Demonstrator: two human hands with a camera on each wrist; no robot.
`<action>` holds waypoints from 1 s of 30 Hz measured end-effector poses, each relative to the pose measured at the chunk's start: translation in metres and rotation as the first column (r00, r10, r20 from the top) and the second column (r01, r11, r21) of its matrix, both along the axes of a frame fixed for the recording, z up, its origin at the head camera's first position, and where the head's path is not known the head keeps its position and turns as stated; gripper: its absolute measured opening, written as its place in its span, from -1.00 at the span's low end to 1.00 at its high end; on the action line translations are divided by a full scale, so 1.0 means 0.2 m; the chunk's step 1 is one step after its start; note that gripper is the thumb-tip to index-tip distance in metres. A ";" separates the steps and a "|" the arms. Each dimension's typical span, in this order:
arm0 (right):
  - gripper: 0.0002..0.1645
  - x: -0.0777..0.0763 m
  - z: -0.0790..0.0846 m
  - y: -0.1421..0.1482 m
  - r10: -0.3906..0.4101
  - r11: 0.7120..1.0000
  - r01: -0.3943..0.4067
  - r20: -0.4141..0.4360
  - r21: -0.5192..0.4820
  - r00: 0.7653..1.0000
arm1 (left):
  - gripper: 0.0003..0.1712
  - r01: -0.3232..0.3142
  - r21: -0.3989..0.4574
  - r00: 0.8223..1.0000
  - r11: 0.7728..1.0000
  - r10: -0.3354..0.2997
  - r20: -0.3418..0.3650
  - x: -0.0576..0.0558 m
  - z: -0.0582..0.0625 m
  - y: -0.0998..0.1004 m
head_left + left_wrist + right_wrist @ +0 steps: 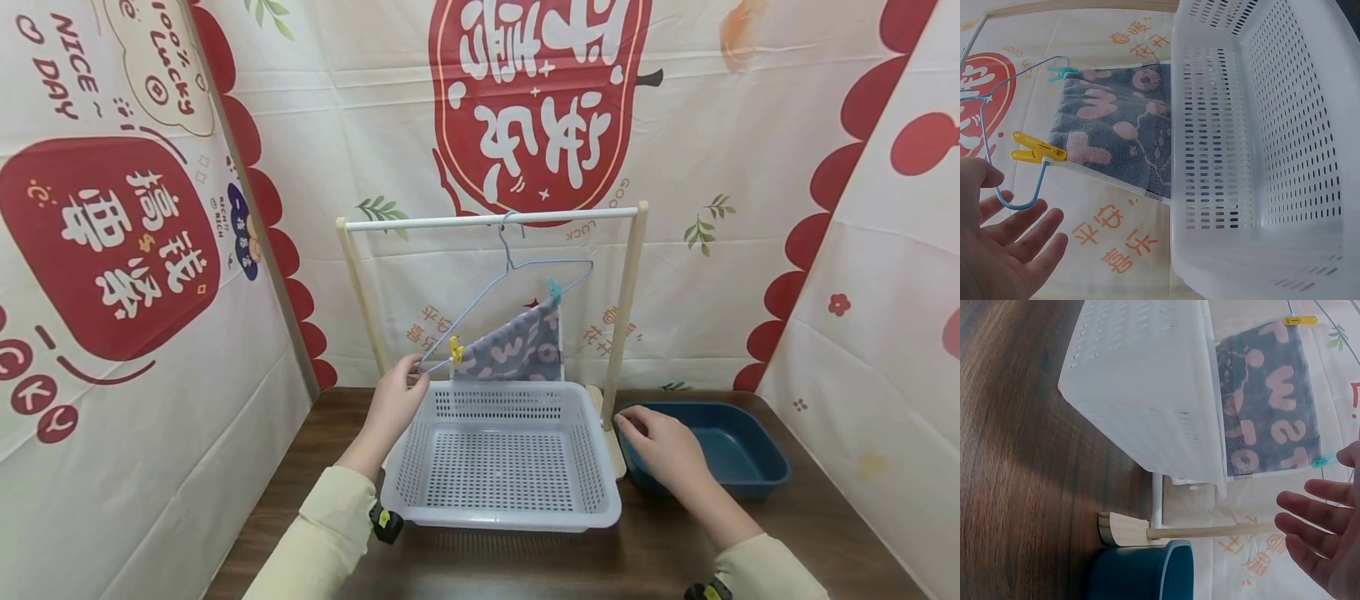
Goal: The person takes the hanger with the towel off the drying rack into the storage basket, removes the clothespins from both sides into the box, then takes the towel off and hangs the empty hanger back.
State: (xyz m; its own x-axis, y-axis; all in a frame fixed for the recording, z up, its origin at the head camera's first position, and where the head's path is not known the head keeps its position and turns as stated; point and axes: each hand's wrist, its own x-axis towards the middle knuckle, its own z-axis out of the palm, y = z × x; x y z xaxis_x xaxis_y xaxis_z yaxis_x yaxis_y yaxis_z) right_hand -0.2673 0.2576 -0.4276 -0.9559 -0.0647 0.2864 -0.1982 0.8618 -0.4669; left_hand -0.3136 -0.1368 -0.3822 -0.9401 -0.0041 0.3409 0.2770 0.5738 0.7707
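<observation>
We had the grey-blue lettered towel (510,352) on a light-blue wire hanger (508,267), held by yellow plastic clip (456,350) and teal plastic clip (555,292), left hand (397,397) at its low corner, likely steadying it (couldn't tell if pinching), right hand (669,448) relaxed, empty.

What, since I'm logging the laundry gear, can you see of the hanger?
The hanger is slim and light blue, apparently coated wire or plastic. Its hook sits over a white rail, and it hangs tilted, left end low. A yellow clip and a teal clip on its lower bar hold a patterned towel. The left hand is at the low corner; contact is unclear.
</observation>
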 end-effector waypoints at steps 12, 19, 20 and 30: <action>-0.68 -0.01 -0.01 -0.04 0.004 1.000 -0.004 0.026 -0.004 1.000 | -0.66 0.067 0.050 0.992 0.997 -0.072 0.102 -0.08 0.03 0.05; -0.70 0.00 0.00 -0.07 0.003 1.000 -0.001 0.072 -0.017 0.997 | -0.71 0.095 0.027 0.984 0.995 -0.098 0.149 -0.12 0.07 0.09; -0.69 0.00 0.00 -0.07 0.002 1.000 0.000 0.078 -0.020 0.997 | -0.71 0.094 0.017 0.983 0.995 -0.095 0.155 -0.12 0.07 0.09; -0.73 -0.02 0.00 -0.11 0.009 1.000 -0.007 0.069 -0.017 0.998 | -0.48 0.087 -0.080 0.984 0.993 -0.073 0.160 -0.13 0.07 0.11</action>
